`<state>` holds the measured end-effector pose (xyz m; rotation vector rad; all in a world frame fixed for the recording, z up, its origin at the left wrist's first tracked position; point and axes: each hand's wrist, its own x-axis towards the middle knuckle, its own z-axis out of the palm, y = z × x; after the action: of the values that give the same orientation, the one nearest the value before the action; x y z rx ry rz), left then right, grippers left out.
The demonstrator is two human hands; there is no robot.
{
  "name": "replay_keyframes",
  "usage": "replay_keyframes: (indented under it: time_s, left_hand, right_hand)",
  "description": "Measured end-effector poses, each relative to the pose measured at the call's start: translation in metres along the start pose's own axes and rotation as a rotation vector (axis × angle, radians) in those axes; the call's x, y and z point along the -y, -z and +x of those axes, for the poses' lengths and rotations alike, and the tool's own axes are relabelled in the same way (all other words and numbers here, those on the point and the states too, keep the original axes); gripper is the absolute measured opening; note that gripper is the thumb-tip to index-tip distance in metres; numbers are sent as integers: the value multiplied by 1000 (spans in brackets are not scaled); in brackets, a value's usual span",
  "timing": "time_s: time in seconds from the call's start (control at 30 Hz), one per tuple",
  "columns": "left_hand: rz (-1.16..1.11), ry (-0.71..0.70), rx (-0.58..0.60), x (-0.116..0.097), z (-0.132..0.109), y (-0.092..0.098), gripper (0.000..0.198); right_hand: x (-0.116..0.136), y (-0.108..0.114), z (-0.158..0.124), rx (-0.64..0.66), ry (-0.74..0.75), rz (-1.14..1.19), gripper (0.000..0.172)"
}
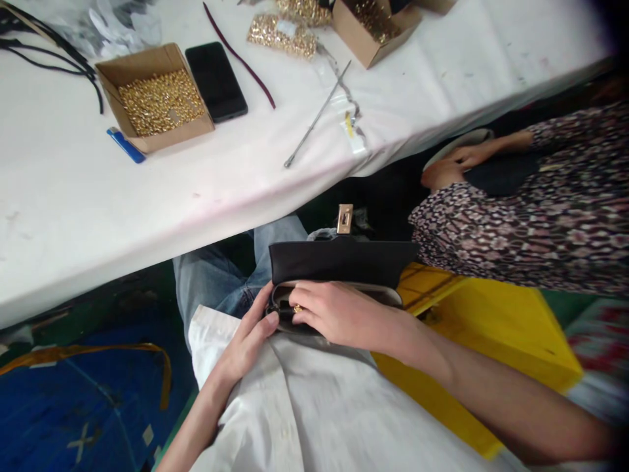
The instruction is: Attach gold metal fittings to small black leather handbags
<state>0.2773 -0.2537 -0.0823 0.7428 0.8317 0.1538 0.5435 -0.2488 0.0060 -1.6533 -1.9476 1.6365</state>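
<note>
A small black handbag (339, 262) lies on my lap with its flap raised and a gold clasp (344, 218) at the flap's edge. My right hand (339, 313) rests over the bag's opening, fingers curled, pinching a small gold fitting (297, 308) at the bag's left end. My left hand (250, 337) presses against the bag's left side, thumb and fingers closed on its corner. Both forearms come in from the bottom of the view.
A white table (73, 196) holds a cardboard box of gold hardware (157, 98), a black phone (216, 80), a blue lighter (126, 145), a metal rod (317, 117) and another box (373, 26). A co-worker in a patterned top (531, 210) sits right. A yellow crate (491, 328) stands below.
</note>
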Motion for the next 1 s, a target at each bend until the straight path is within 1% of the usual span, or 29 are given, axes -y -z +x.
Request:
replay_keyframes:
  time_s: [0.1,0.23,0.33,0.47,0.7,0.77,0.87,1.0]
  left_hand:
    - [-15,45,6,-7,2,-2,68]
    - [-6,57,-10,-10,5,-5,69]
    - [11,60,-13,-10,5,-6,68]
    - [58,52,-15,-13,2,-5,68]
    - [155,-18,64,-23,-3,-7,77]
    - [168,-25,69,-24,-2,-10,81]
    - [151,-30,64,-23,-1,-15,85]
    - [119,-27,16,-19,2,-23,84]
  right_hand:
    - [1,-4,-7,-87,-85,-15,12]
    - [4,-1,-9,-114,-138,79,17]
    - [5,-1,-6,-137,-130,161,20]
    - [6,-6,-2,-163,-85,227,23]
    - [4,-20,1,-241,-53,225,19]
    - [5,-24,1,-261,-51,186,13]
    - [9,-30,1,-284,-84,38,6]
    - [15,-32,1,-302,-128,-165,14]
